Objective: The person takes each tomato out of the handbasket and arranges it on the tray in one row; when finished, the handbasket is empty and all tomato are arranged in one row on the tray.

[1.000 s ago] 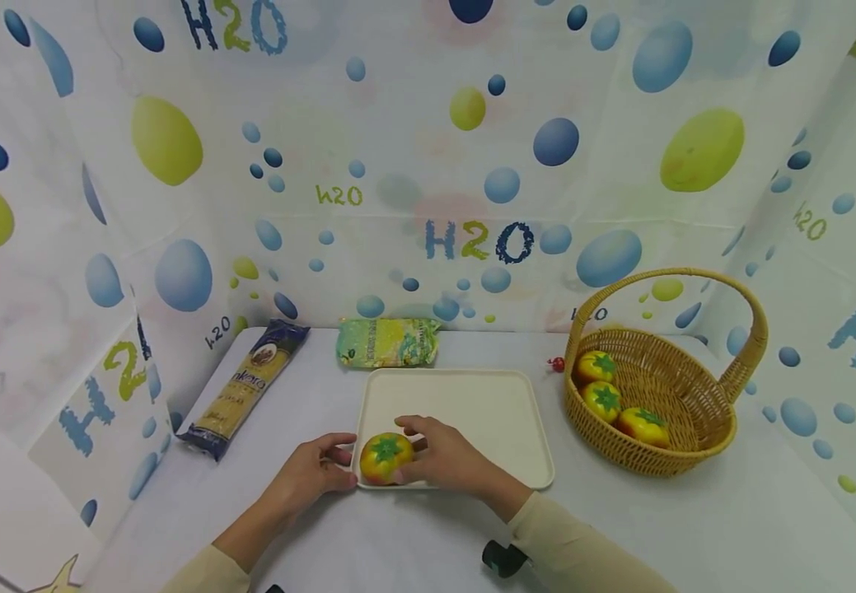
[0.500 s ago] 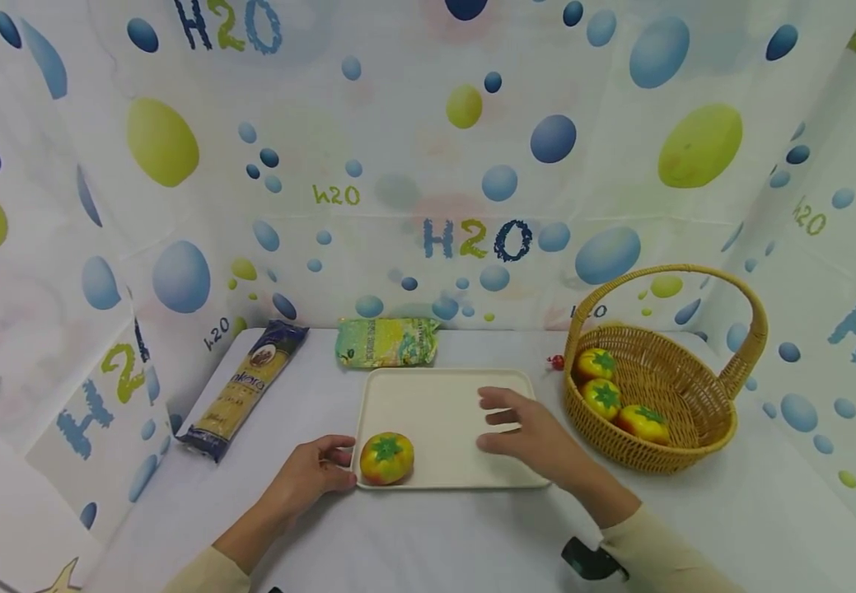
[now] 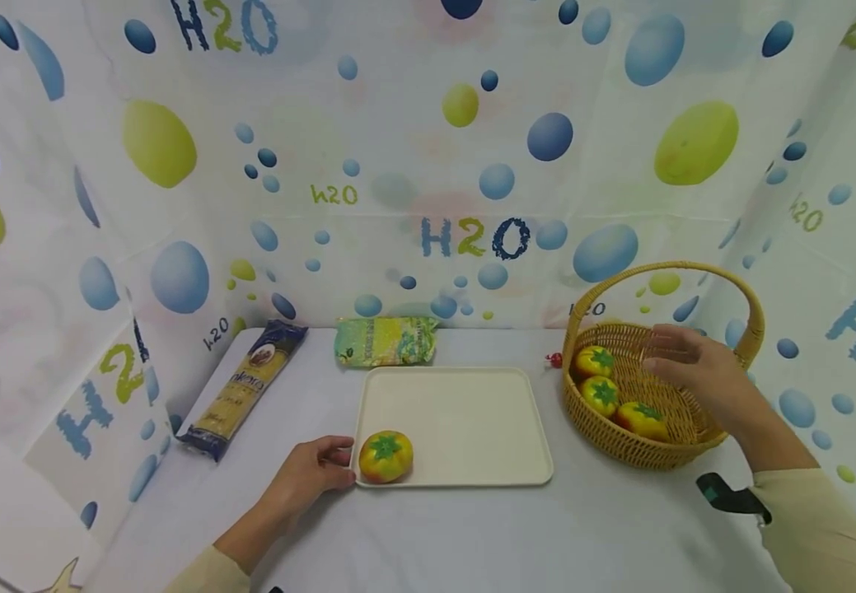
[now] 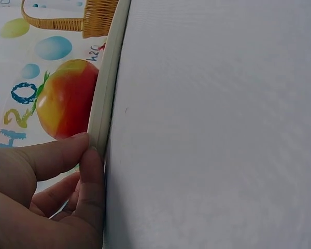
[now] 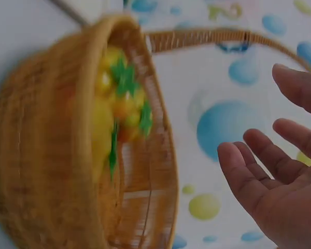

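Note:
A cream tray (image 3: pixel 465 428) lies on the white table. At its front left corner sits a yellow-red fruit (image 3: pixel 386 457) with a green star-shaped top. My left hand (image 3: pixel 309 473) holds the tray's left edge at that corner; in the left wrist view, thumb and finger tips meet at the rim (image 4: pixel 104 88). My right hand (image 3: pixel 702 371) is over the right side of a wicker basket (image 3: pixel 643 457), fingers spread and holding nothing. Inside the basket, several similar fruits (image 3: pixel 600 396) are gathered on the left. The right wrist view shows the basket blurred beside the open palm.
A blue-ended pasta packet (image 3: pixel 245 387) lies at the left, and a green-yellow packet (image 3: pixel 386 341) lies behind the tray. A small red item (image 3: pixel 554 360) is left of the basket. The basket's tall handle (image 3: pixel 683 265) arches up behind my right hand. Patterned curtains enclose the table.
My right hand has let go of the fruit on the tray and moved right, across the tray to over the basket. The left hand stays at the tray edge.

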`<state>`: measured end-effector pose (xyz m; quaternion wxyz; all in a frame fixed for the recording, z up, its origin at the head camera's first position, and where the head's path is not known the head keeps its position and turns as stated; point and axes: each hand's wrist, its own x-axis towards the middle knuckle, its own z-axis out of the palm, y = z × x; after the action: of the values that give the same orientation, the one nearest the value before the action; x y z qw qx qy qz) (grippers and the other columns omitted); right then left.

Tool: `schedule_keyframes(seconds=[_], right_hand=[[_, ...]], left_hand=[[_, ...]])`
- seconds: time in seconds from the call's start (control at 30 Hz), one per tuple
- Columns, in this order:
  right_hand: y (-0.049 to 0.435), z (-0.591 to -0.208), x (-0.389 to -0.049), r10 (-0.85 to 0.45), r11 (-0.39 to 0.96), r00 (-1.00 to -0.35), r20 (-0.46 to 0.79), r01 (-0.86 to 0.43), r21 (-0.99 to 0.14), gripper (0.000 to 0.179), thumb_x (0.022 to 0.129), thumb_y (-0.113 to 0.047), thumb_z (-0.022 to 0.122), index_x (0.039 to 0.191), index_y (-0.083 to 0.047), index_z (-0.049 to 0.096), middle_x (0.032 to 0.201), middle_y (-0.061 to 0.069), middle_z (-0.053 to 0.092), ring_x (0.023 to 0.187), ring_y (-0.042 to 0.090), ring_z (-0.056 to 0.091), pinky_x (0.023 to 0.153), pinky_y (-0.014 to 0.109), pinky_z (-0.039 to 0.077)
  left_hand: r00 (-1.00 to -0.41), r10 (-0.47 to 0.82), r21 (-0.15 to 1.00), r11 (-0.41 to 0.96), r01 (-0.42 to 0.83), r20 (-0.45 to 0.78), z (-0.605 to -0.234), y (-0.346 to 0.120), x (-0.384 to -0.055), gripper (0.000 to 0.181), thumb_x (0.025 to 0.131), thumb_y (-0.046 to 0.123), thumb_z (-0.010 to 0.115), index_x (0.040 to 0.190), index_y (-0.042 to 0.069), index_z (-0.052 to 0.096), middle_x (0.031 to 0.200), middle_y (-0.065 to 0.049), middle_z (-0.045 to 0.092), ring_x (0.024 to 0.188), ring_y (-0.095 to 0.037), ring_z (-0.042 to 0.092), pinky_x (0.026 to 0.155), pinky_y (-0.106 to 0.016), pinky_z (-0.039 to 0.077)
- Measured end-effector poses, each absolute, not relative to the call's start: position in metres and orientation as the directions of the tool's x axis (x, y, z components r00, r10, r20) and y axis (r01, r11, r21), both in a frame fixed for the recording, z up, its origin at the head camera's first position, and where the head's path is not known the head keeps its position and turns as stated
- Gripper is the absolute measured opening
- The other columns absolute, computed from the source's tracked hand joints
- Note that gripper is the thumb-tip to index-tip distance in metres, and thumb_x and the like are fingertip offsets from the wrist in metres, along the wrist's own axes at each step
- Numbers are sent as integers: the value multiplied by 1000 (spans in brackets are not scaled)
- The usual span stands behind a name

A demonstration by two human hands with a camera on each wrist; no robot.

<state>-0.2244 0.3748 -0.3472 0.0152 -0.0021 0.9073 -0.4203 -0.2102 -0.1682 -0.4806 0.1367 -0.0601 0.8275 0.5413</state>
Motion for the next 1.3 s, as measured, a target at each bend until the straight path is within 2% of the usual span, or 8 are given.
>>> schedule_keyframes(seconds=[0.17,0.27,0.4,0.47,0.67,0.8,1.17,1.3], right_hand=[[411,-349,-231,2,664,-999,-47,37,-747,92,98,-49,63,163,-6,15,158,31,32,140,53,36,105,72,36],[426,-350,-233,11,666,-998,-55,49,-744,90,99,-47,63,163,-6,15,159,30,31,136,47,41,104,70,37],[441,-352,-234,-11,670,-997,-77,50,-741,88,99,-46,62,163,-9,15,159,26,32,131,34,45,105,68,38],[445,-356,-235,-37,661,-995,-96,48,-749,87,100,-44,63,163,-9,15,159,27,31,134,36,43,106,70,36],[442,-374,-237,-184,648,-972,-145,-9,-762,82,100,-30,66,161,-2,19,157,32,32,140,53,36,105,72,35],[437,-382,-237,-266,657,-943,-199,-26,-754,83,97,-26,68,160,-2,20,157,33,32,140,56,35,105,68,39],[426,-400,-243,-330,675,-897,-295,-6,-737,86,92,-27,74,157,4,27,153,34,38,136,53,44,102,58,48],[424,-403,-244,-332,714,-885,-328,-8,-700,87,91,-30,75,155,7,29,152,33,40,137,54,41,104,60,46]], left_hand=[[-953,52,877,409,-251,-297,-482,-170,-211,59,79,1,82,134,2,63,109,-8,68,93,-19,63,80,-34,57],[-953,54,878,407,-251,-297,-482,-170,-211,58,79,1,82,134,3,63,109,-8,68,93,-19,64,81,-34,57],[-956,53,881,406,-244,-289,-481,-170,-211,58,79,0,82,134,3,63,109,-8,68,94,-19,64,82,-34,57],[-957,50,881,407,-243,-287,-481,-171,-211,58,79,0,83,133,2,63,109,-8,68,94,-19,63,82,-34,57],[-958,58,882,408,-235,-282,-480,-171,-210,58,79,-1,83,133,2,64,108,-7,68,93,-19,63,81,-33,57],[-956,65,884,403,-236,-285,-482,-172,-210,57,79,-1,82,133,2,64,108,-7,68,92,-19,63,81,-33,57],[-953,57,880,404,-251,-299,-483,-171,-210,59,78,-2,82,134,3,63,109,-8,68,90,-19,64,80,-33,57],[-953,50,876,411,-253,-299,-482,-170,-210,60,78,-2,82,134,2,63,109,-8,68,89,-18,64,79,-33,57]])
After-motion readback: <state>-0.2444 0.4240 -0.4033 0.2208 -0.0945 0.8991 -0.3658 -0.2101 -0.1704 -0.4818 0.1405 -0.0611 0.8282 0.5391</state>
